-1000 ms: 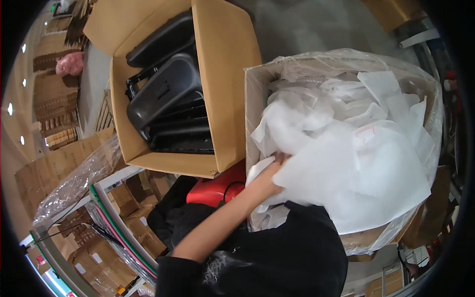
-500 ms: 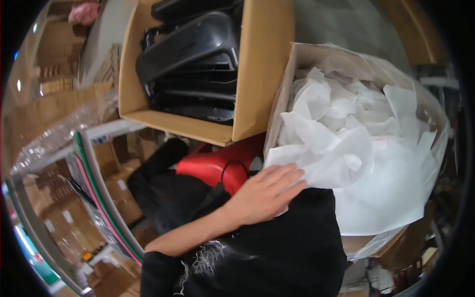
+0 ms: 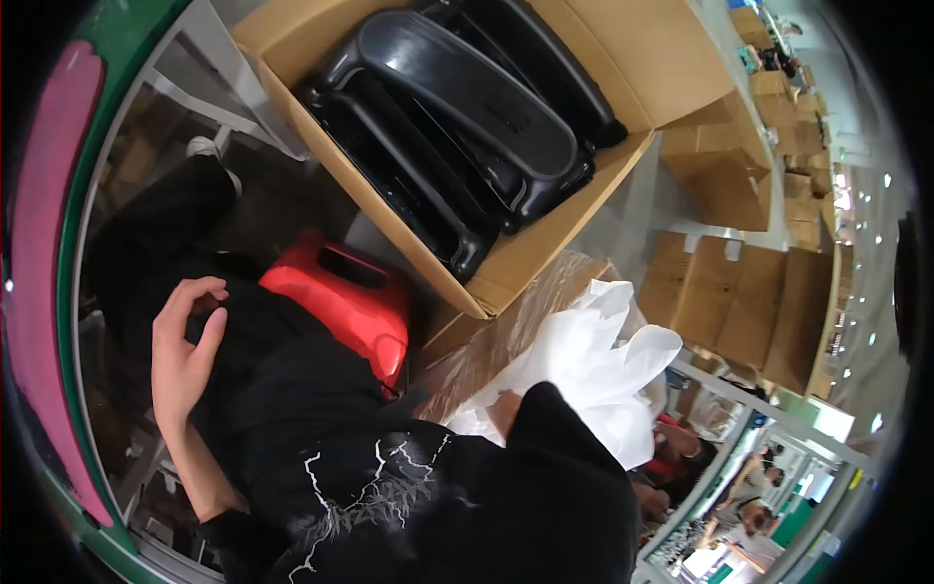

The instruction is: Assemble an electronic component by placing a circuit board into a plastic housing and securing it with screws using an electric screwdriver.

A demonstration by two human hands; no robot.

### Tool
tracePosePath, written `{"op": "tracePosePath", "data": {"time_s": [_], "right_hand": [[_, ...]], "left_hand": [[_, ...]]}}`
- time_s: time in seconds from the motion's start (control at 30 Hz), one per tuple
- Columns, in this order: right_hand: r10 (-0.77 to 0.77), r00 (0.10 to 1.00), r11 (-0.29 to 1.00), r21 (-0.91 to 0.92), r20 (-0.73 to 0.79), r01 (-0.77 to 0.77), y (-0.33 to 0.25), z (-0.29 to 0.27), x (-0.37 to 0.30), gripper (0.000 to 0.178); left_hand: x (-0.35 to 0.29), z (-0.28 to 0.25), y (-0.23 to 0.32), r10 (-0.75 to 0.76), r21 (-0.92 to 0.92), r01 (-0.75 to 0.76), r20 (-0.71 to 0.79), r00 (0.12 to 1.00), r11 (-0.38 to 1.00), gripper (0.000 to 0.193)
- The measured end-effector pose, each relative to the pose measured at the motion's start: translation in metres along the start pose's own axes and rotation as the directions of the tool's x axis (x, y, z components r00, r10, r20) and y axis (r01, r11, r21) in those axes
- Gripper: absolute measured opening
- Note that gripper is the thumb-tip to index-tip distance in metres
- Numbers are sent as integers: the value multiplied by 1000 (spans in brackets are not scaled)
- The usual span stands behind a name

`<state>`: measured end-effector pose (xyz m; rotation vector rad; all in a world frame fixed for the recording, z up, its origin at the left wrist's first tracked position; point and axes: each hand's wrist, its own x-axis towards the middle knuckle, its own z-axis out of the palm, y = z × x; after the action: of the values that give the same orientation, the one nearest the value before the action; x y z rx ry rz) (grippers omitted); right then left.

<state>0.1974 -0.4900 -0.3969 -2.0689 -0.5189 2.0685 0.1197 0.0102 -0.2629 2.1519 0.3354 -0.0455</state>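
Near middle, a black top (image 3: 389,487) with a white lightning print is filling the view. Left hand (image 3: 185,355) is hanging near left, holding nothing, fingers loosely curling, thumb standing apart. Right sleeve (image 3: 574,443) is reaching toward near right; a patch of bare skin (image 3: 502,415) is showing against the white sheets (image 3: 593,365), but the right hand itself is hiding, so can't tell its grip. Sheets are fanning out right of middle, just beside that sleeve, overlapping a plastic-wrapped carton (image 3: 506,336). Red plastic piece (image 3: 350,316) with a slot is sitting between left hand and sheets. Beyond, an open cardboard box (image 3: 559,222) is holding glossy black plastic parts (image 3: 486,92). Far right, brown cartons (image 3: 725,302) are standing.
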Motion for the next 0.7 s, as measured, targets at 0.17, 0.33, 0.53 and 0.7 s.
{"op": "tracePosePath", "data": {"time_s": [0.17, 0.33, 0.53, 0.7], "right_hand": [[126, 972, 989, 51, 200, -139, -11, 5, -49, 60], [401, 387, 795, 526, -830, 304, 65, 21, -62, 75], [542, 669, 832, 440, -509, -339, 97, 46, -3, 81], [420, 836, 859, 452, -352, -240, 124, 61, -9, 73]], "left_hand": [[8, 20, -78, -189, 78, 181, 110, 976, 980, 21], [16, 15, -91, -204, 241, 200, -6, 979, 950, 20], [19, 23, -100, -198, 139, 209, -85, 976, 968, 17], [16, 19, -104, -119, 276, 163, -167, 979, 947, 13]]}}
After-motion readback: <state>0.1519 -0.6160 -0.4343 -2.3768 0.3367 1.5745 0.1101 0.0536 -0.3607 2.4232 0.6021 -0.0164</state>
